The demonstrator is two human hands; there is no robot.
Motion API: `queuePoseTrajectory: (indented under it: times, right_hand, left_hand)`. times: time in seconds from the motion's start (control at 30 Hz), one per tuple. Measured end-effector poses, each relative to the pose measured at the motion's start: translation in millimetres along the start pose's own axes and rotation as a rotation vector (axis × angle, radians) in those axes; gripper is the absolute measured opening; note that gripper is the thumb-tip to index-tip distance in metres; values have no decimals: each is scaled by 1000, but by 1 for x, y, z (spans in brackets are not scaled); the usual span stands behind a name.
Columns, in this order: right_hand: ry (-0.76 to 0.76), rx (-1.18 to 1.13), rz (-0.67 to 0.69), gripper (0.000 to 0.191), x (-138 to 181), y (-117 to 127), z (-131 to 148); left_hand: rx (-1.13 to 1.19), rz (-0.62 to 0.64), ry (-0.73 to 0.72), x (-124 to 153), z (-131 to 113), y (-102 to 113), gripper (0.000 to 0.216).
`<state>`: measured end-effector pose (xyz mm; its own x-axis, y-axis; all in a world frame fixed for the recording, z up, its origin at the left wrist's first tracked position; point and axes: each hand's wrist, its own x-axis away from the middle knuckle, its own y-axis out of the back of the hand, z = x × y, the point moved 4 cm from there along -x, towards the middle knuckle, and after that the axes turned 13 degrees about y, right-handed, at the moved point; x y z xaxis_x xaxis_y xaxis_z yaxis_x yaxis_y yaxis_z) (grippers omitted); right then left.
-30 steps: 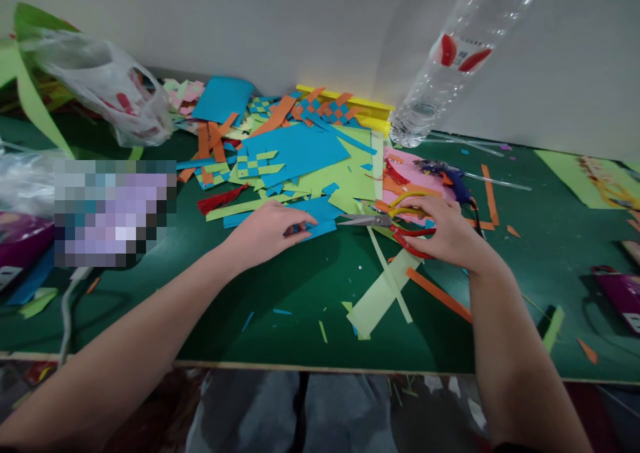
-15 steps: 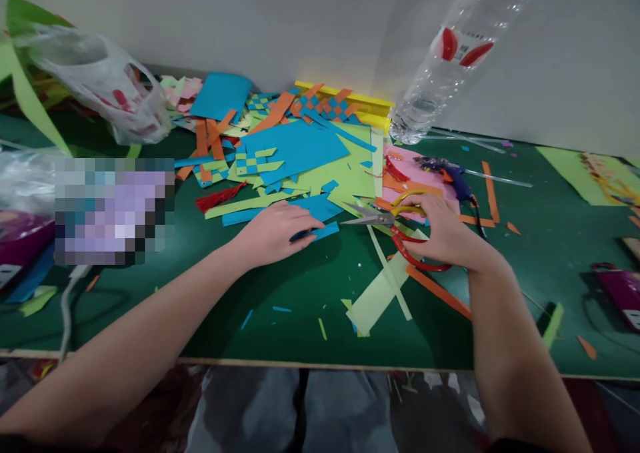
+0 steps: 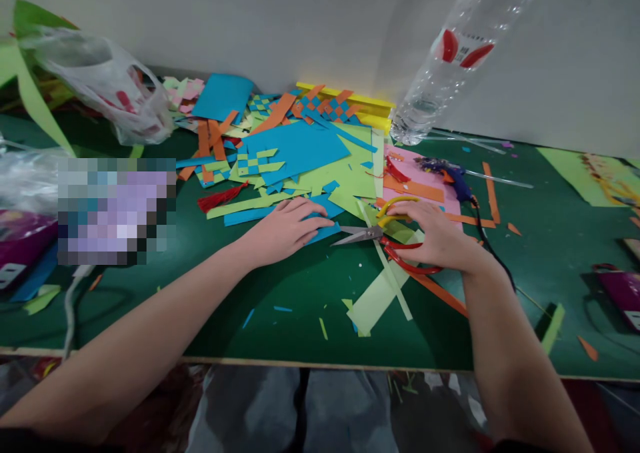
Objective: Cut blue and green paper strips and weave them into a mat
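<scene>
My left hand [image 3: 287, 231] is closed on a blue paper strip [image 3: 323, 231], whose end sticks out past the fingertips. In my right hand [image 3: 434, 233] are scissors [image 3: 373, 233] with one yellow and one red handle loop. Their blades are parted and point left, the tips right by the strip's end. Under and behind my left hand lies more blue paper [image 3: 250, 214]. A pale green piece of paper [image 3: 377, 299] and a thin pale strip rest below the scissors.
Behind the hands is a heap of blue sheets [image 3: 295, 149], green sheets and woven scraps. A red tassel [image 3: 223, 196], a glue gun [image 3: 457, 183], a tilted plastic bottle [image 3: 430, 86], a white plastic bag [image 3: 117, 93] and a cable [image 3: 70, 313] are around it.
The scissors have moved left and slightly down, with the blades now at the blue strip's end. The fingers of my left hand have shifted on the strip.
</scene>
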<state>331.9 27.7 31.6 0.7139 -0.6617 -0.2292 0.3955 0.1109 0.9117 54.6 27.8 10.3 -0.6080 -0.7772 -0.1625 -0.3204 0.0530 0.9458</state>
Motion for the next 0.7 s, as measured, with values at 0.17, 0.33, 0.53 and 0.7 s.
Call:
queuePoseTrajectory:
  times: [0.17,0.33,0.53,0.7]
  right_hand:
    - [12,-43,15,51,-2,-2,1]
    - [28,-53,-1,48,-5,-4,2]
    - [30,-54,25,48,-3,-4,-4]
    - [18,-30,23,48,-2,-4,-3]
  left_hand:
    - [-23,41,6,1,-1,-1,37]
    - [-111,65,-24,2,-2,-4,41]
    - [-158,41,-7,2,-3,-3,38]
    - [-134,54,13,2,-2,-2,40]
